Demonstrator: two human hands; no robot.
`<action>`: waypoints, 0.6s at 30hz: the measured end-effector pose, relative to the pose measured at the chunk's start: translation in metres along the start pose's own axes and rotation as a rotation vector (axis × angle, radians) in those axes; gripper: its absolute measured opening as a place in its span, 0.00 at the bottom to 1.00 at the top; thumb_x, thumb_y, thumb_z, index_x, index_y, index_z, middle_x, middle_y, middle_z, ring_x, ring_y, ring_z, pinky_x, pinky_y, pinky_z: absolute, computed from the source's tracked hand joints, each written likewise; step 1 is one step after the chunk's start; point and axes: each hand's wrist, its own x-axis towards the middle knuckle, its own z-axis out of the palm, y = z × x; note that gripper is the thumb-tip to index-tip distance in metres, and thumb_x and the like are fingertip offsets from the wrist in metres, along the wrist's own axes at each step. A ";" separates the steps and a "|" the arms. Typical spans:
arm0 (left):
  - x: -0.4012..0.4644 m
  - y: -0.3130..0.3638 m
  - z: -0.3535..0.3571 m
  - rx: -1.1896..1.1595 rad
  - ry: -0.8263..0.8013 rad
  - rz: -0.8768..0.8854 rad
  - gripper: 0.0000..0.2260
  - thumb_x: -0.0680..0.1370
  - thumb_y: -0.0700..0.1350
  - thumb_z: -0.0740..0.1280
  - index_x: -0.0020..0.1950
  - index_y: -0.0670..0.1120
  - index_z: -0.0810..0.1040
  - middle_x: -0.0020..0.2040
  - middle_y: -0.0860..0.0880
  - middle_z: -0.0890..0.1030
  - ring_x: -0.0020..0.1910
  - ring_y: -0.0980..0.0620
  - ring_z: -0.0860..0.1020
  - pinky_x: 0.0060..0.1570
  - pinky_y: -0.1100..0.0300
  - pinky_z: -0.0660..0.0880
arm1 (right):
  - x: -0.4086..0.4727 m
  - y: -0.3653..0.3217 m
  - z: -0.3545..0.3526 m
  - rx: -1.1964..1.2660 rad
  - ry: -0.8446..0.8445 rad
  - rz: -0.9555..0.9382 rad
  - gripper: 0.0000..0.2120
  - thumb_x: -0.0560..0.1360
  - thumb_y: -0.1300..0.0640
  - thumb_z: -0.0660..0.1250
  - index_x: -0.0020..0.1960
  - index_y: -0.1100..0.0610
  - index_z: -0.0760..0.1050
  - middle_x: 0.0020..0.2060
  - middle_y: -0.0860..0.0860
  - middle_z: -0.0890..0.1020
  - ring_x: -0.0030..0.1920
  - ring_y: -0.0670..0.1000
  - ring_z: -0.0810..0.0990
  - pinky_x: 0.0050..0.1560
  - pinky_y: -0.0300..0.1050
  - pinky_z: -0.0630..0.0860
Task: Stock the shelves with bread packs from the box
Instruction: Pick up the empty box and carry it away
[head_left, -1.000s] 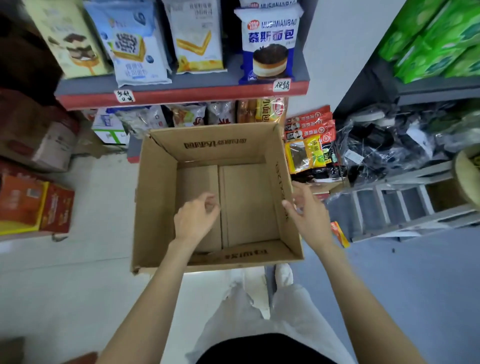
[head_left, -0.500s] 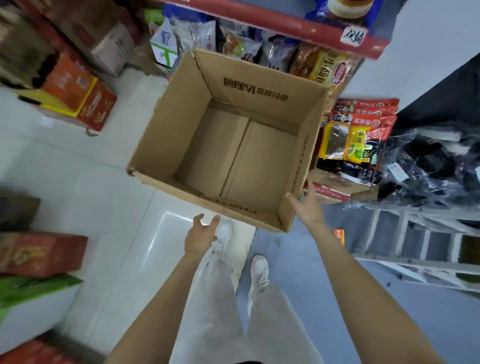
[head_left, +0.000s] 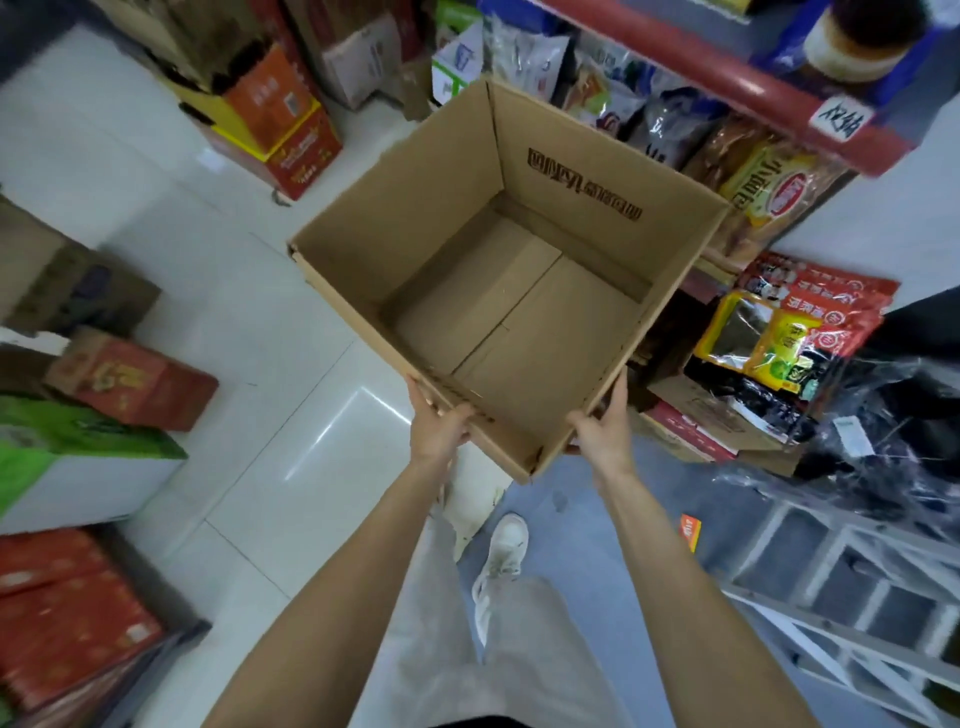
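Both hands, left hand (head_left: 439, 428) and right hand (head_left: 602, 434), grip the near rim of the empty cardboard box (head_left: 441, 223); it looks light and bendy, best held at the corners.

Both bare forearms reach forward and slightly inward from the bottom of the view, elbows low and wrists nearly straight. The left hand (head_left: 438, 428) grips the near wall of the box (head_left: 519, 291) at its rim, thumb up along the outside and fingers curled over the edge. The right hand (head_left: 602, 434) holds the near right corner of the same box, its thumb laid on the inside face and its fingers wrapped round the outside, mostly hidden behind the cardboard.
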 end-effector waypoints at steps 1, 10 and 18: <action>-0.004 0.002 -0.014 0.004 0.023 0.017 0.47 0.71 0.46 0.72 0.76 0.62 0.41 0.73 0.46 0.67 0.50 0.48 0.80 0.44 0.56 0.79 | -0.007 -0.004 0.008 0.037 -0.011 0.001 0.42 0.74 0.69 0.63 0.75 0.39 0.46 0.69 0.49 0.70 0.63 0.54 0.75 0.63 0.61 0.72; -0.020 0.036 -0.123 0.032 0.295 0.243 0.38 0.75 0.42 0.66 0.75 0.64 0.47 0.68 0.43 0.73 0.55 0.42 0.79 0.46 0.50 0.81 | -0.039 -0.055 0.101 0.129 -0.242 0.046 0.45 0.70 0.64 0.67 0.72 0.33 0.47 0.67 0.52 0.72 0.60 0.55 0.77 0.58 0.60 0.76; 0.038 0.096 -0.226 -0.006 0.320 0.336 0.36 0.76 0.42 0.64 0.76 0.63 0.49 0.69 0.47 0.71 0.64 0.43 0.73 0.45 0.51 0.82 | -0.012 -0.123 0.207 0.153 -0.271 0.072 0.32 0.62 0.49 0.75 0.55 0.38 0.57 0.63 0.59 0.70 0.57 0.64 0.77 0.44 0.57 0.82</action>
